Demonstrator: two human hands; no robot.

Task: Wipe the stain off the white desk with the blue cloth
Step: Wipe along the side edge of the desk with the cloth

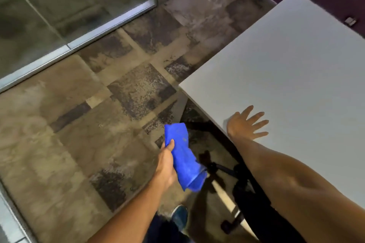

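Blue cloth, crumpled and hanging loose, is pinched in the left hand above the patterned carpet floor, off the near-left edge of the white table. Right hand lies flat on that table near the same edge, fingers spread.

A patchwork carpet of tan and dark squares covers the floor. Along its far edge runs a metal-framed glass partition. At the carpet's near edge a blue shoe stands, with a dark wheeled chair base beside it.
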